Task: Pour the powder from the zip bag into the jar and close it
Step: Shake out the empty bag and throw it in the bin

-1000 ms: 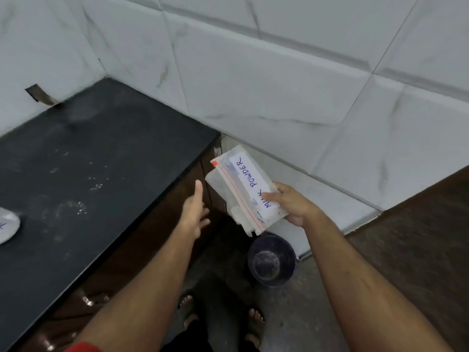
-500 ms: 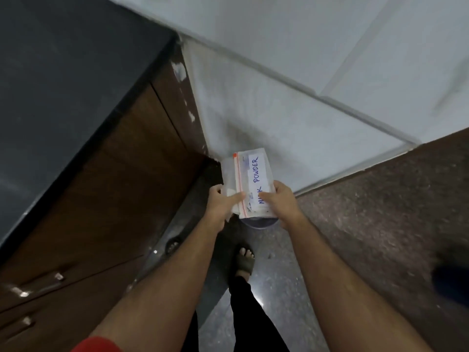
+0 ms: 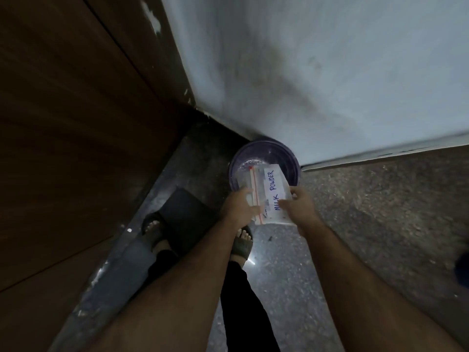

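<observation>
Head view, from nearest outward: the left hand (image 3: 241, 209) pinches the near left edge of a clear plastic zip bag with a red seal strip and a white label reading "MILK POWDER" (image 3: 267, 195), thumb lying over the strip. The right hand (image 3: 298, 207) grips the bag's near right side, fingers curled under it and thumb on the label. The bag is held between both hands, level, just beyond the knuckles. Directly under and past it sits a round dark purple plastic bin (image 3: 291, 161) on the floor, against the pale tiled wall (image 3: 330, 72) further off.

The bag looks light, limp and slick; it seems nearly flat, so little powder is likely left. It would crumple if squeezed, so taking it by the stiffer seal strip and the corners seems the surest hold.

Compared with half a second ago, the grips are much the same, but the bag now hangs over the bin, whose rim and inside show beyond the hands where it was almost hidden before.
</observation>
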